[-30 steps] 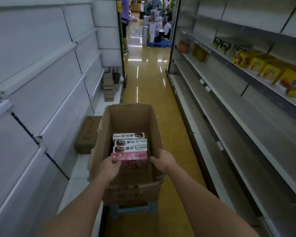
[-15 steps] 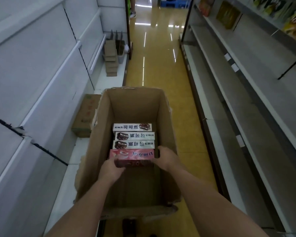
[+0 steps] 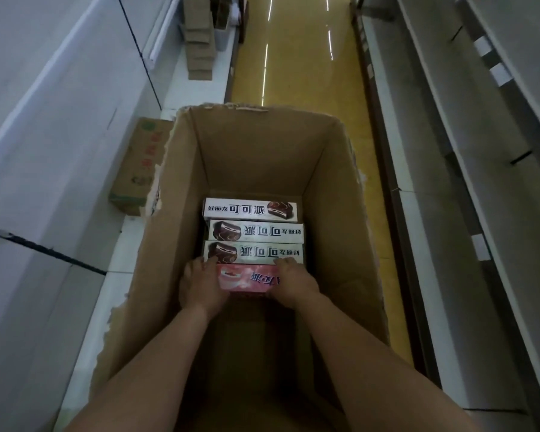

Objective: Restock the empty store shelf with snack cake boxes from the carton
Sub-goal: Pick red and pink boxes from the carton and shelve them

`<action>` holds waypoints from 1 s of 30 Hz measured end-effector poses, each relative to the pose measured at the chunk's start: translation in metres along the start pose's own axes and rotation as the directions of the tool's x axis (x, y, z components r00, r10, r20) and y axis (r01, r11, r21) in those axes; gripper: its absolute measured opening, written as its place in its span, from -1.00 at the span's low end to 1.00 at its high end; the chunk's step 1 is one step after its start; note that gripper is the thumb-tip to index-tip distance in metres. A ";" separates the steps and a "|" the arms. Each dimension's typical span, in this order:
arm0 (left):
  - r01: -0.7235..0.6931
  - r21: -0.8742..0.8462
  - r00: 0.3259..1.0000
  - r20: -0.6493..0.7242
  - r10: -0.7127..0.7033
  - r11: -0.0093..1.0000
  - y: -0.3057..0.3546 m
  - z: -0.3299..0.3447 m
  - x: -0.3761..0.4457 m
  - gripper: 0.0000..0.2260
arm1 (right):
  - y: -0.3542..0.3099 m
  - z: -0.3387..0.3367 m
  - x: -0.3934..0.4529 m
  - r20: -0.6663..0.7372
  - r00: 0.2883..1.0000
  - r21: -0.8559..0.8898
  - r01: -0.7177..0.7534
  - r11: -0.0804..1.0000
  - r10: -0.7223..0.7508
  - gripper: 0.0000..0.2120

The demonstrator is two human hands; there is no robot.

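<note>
Inside carton [image 3: 334, 219]: 3 brown boxes [image 3: 253, 232], pink box [image 3: 248, 278] (both hands' fingers clamped).

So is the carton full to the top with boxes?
No, the carton holds one low row of boxes, its walls bare above them.

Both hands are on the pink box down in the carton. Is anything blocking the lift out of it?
Nothing visible does. The left hand and right hand grip the ends of the pink box; the carton is open on top. Three white boxes lie just beyond it, not over it.
</note>
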State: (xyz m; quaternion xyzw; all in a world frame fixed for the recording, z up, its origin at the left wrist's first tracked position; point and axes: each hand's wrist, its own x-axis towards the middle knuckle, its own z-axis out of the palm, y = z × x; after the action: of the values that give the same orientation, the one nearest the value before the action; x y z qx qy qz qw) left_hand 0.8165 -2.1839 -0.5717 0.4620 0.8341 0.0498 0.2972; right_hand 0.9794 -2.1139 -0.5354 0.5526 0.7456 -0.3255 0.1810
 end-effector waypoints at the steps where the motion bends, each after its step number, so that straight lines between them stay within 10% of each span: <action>1: -0.020 0.034 1.000 -0.007 0.020 0.999 -0.002 0.005 0.005 -0.40 | 0.000 0.004 0.006 -0.004 1.000 -0.027 0.013 1.000 -0.013 -0.32; 13: -0.424 0.332 0.897 0.028 0.440 0.843 -0.016 0.034 0.030 -0.39 | 0.000 0.021 0.042 -0.087 0.987 -0.207 0.115 0.972 -0.135 -0.32; 24: -0.446 0.366 0.895 0.166 0.414 0.817 0.014 -0.002 -0.014 -0.52 | -0.003 0.026 0.005 0.079 0.957 -0.357 0.289 0.888 -0.279 -0.12; 30: -0.485 0.330 0.862 0.026 0.506 0.810 0.038 -0.059 -0.058 -0.51 | -0.017 -0.015 -0.045 -0.073 0.956 -0.226 0.260 0.939 -0.283 -0.31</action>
State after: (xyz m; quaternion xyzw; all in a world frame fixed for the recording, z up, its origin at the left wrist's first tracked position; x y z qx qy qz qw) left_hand 0.8355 -2.1971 -0.4841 0.7039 0.6903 0.0021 0.1671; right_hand 0.9791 -2.1386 -0.4914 0.4379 0.8537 -0.2361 0.1537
